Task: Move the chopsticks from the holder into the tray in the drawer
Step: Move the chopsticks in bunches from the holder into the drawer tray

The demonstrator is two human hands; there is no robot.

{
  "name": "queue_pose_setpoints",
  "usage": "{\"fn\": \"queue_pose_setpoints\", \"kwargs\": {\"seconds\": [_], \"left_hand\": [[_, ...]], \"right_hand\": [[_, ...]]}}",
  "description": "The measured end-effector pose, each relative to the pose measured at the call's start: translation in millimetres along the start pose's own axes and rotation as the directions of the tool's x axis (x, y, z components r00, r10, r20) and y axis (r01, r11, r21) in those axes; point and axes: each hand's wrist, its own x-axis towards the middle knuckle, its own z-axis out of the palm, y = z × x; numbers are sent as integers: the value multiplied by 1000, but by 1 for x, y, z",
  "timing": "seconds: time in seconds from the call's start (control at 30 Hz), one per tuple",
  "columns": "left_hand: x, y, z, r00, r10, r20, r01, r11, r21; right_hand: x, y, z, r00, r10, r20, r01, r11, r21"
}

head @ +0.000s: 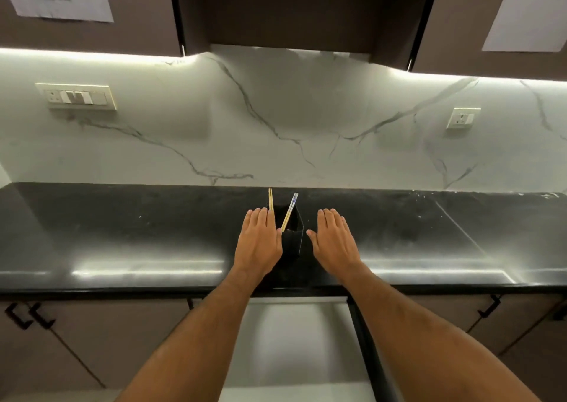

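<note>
- The left hand [259, 242] lies flat, palm down, fingers straight and together, holding nothing; it sits just beside the black holder [293, 236].
- The right hand [334, 242] is flat and empty too, a little apart from the holder's other side.
- Between the hands, the chopsticks [289, 213] stand in the holder, one pair upright by the left fingertips, another leaning.
- Below the forearms, a drawer [294, 340] seems open; its contents are unclear.

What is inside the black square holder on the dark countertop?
The black square holder holds upright plain wooden chopsticks and a leaning blue-and-white-topped pair. Their lower ends and its bottom are hidden.
</note>
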Motion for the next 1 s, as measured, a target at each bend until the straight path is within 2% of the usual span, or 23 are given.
{"fn": "queue_pose_setpoints", "kwargs": {"seconds": [0.2,0.37,0.7,0.77,0.87,1.0], "left_hand": [[67,-2,37,998,23,50,-26,997,68],[107,-10,68,999,16,36,-19,995,97],[151,-40,127,993,-61,101,56,997,50],[158,-47,138,989,-85,125,81,996,43],[170,-58,156,979,-152,137,153,988,4],[181,-63,170,944,-288,160,304,949,-85]], "right_hand": [[76,19,22,999,-47,-16,47,999,-3],[121,36,51,995,-96,2,96,995,-13],[176,40,113,992,-101,78,95,993,70],[187,38,126,988,-82,129,65,989,130],[205,34,144,978,28,208,-85,959,271],[222,27,163,963,144,229,-229,886,405]]}}
